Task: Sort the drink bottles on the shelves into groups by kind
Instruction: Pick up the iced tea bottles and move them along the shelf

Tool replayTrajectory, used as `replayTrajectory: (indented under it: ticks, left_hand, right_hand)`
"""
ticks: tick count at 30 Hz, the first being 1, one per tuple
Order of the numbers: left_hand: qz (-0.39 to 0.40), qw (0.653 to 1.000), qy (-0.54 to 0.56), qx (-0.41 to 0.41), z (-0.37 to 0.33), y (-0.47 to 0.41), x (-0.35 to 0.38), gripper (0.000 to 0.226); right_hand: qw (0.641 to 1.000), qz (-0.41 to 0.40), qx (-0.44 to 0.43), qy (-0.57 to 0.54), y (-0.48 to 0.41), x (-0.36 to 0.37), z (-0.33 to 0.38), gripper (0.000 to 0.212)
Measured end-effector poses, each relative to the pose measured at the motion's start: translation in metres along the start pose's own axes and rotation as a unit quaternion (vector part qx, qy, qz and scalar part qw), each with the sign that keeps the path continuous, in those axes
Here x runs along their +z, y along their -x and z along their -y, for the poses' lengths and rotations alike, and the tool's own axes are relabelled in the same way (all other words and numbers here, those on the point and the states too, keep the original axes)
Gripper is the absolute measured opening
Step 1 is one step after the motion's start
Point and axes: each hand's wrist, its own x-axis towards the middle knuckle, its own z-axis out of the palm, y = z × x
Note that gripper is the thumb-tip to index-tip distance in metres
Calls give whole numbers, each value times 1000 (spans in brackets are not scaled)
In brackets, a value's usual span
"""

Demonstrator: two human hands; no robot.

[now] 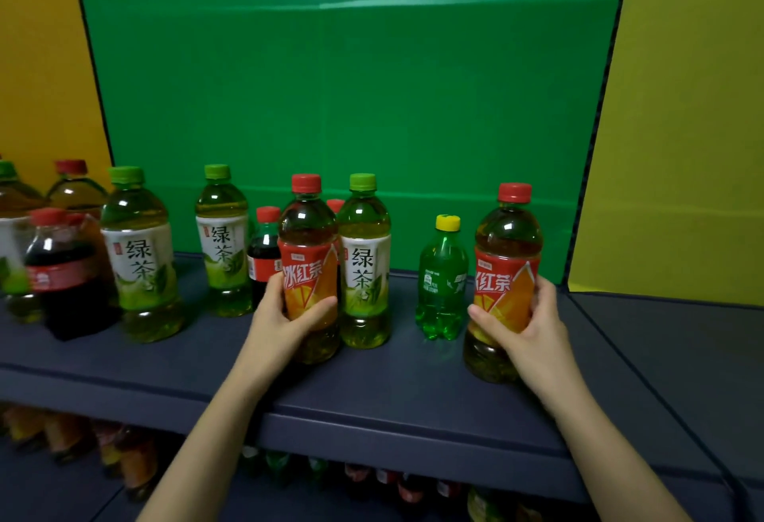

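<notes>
Left hand (285, 316) grips left red tea bottle (306, 248), right hand (527, 325) grips right red tea bottle (507, 256), both upright; green tea bottle (364, 269), soda bottle (441, 285) between

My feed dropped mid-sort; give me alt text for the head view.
On a dark blue shelf, the left hand grips one red-capped iced tea bottle and the right hand grips a second iced tea bottle. A green tea bottle and a small yellow-capped green soda bottle stand between them; more green tea and cola bottles stand further left.
</notes>
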Motion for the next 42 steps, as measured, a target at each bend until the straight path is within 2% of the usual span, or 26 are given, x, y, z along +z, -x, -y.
replayTrajectory:
  ticks: [6, 13, 20, 29, 35, 42]
  left_hand:
    - [-35, 999, -10, 25, -6, 2, -8, 40]
    - [-121, 992, -6, 35, -24, 29, -59, 37]
    - [-199, 978, -46, 33, -29, 61, -163, 39]
    - [-283, 953, -107, 8, -22, 110, -341, 32]
    - [-294, 946, -136, -8, -9, 131, -450, 34]
    - [-299, 944, -138, -2, 13, 110, -520, 35]
  right_hand:
    - [994, 34, 11, -103, 12, 10, 13, 46]
    - [981, 80, -15, -175, 22, 56, 49, 50]
    - [963, 168, -40, -207, 54, 152, 90, 53]
    - [934, 245, -36, -256, 116, 308, 148, 61]
    - [924, 264, -35, -273, 157, 411, 185, 59]
    - [921, 284, -42, -264, 162, 495, 212, 61]
